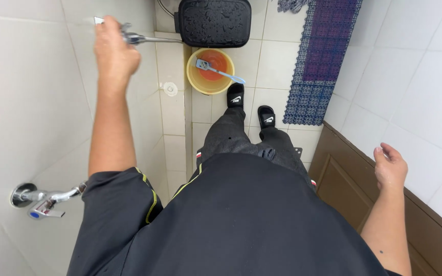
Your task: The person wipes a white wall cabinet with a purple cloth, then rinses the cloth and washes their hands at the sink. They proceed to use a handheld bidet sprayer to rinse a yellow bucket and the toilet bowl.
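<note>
Head view, left to right: a chrome wall tap [39, 198]; our left hand [113, 48] clenched around a metal spray handle [134, 38], rigid, probably slippery when wet, best gripped at its lever; the wet black toilet lid [215, 21]; a yellow bucket [210, 71]; our right hand [390, 166] loosely spread, empty.

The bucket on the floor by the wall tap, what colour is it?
The round plastic bucket is yellow outside, orange-red inside; the head view shows it.

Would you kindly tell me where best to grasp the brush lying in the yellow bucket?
Take the brush by its blue handle end, which juts over the bucket rim on the right, nearest the slippers. Come from above and that side; the bristle head lies down inside against the far-left wall.
</note>
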